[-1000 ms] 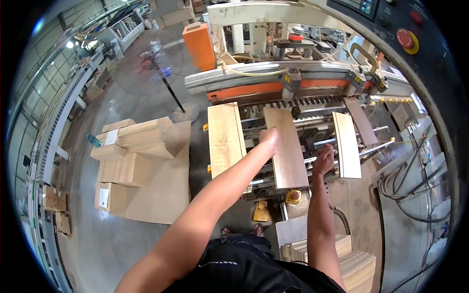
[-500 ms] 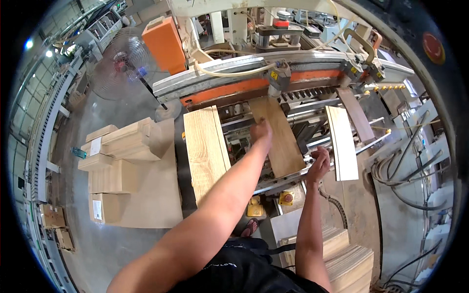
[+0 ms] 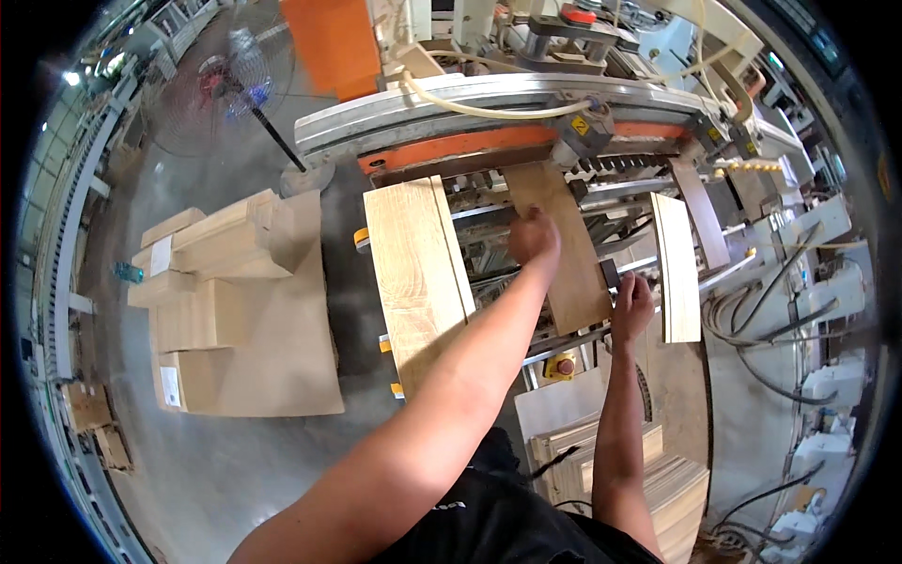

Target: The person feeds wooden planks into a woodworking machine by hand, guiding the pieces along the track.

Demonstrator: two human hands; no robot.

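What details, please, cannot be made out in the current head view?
All in the head view:
Left hand: its fingertips near the brown board, hidden by the hand itself.
Right hand: anything inside, hidden by its curled fingers.
Left pale board: part of its near end, hidden by the left arm.
Orange box: its top, cut off by the picture's upper edge.

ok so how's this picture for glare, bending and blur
Head view: the metal beam bows, as fisheye lenses do; head view: a lamp glares at upper left; head view: the narrow pale board looks nearly washed out, the brown board darker; head view: the fan is too hazy to make out its blades.
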